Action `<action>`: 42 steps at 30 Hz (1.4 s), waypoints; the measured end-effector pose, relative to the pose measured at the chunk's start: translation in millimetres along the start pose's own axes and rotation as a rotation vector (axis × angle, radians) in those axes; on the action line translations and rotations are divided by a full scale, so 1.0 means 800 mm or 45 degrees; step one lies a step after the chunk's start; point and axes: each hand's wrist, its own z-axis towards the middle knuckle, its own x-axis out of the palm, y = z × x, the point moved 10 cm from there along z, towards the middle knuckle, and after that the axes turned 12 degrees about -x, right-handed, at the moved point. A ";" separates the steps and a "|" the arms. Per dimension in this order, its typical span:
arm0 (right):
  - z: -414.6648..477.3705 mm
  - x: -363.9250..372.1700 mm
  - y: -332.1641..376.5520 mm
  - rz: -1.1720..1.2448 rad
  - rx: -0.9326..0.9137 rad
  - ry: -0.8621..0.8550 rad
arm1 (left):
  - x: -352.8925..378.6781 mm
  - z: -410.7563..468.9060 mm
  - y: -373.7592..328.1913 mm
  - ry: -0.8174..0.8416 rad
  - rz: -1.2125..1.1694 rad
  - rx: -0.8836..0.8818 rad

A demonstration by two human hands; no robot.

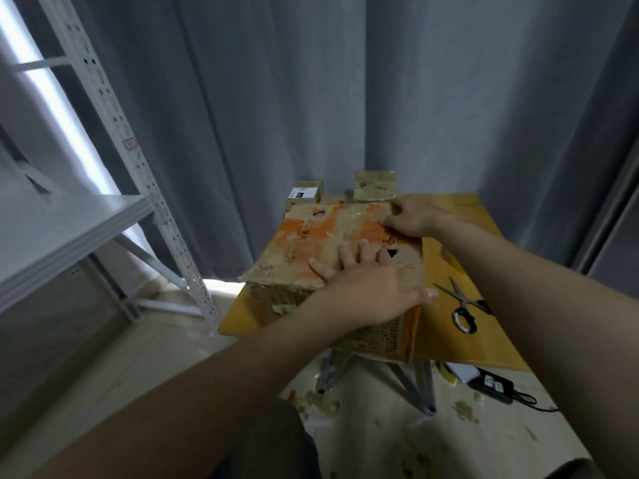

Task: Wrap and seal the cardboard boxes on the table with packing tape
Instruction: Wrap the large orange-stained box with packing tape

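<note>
Evidently smoothing tape [345, 233]: left hand [366, 281], grip spread flat, pins the box [304, 243] to the table [446, 264]; right hand [411, 216], at far corner, grip unclear

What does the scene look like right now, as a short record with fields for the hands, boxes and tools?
Left hand: flat, fingers spread, on top of the large box
Right hand: on the box's far right corner; grip unclear
Behind it: labelled small box and taller small box
Scissors: lying on the table, right of the box
</note>
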 end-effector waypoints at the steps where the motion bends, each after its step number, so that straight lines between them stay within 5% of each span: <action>1: 0.000 0.002 -0.002 -0.017 -0.006 -0.007 | 0.001 -0.001 -0.003 -0.025 -0.006 -0.007; 7: -0.027 -0.011 -0.005 -0.109 0.017 -0.077 | 0.004 -0.019 0.023 0.089 0.016 0.085; 12: -0.061 -0.011 0.004 -0.285 0.161 0.082 | -0.010 -0.046 0.089 0.249 0.122 0.226; 21: -0.110 -0.002 0.021 -0.021 0.085 0.144 | -0.051 -0.022 0.148 -0.014 -0.215 0.296; 26: -0.117 -0.030 -0.057 -0.010 0.162 -0.285 | -0.054 0.004 0.148 -0.039 -0.380 0.364; 34: -0.109 0.043 -0.204 -0.472 0.503 0.034 | -0.051 0.038 0.122 0.050 -0.447 0.433; 37: -0.097 0.034 -0.212 -0.516 0.507 -0.121 | -0.051 0.049 0.115 0.061 -0.472 0.449; 42: -0.097 -0.017 -0.181 0.028 0.402 -0.675 | -0.054 0.050 0.091 0.143 -0.416 0.393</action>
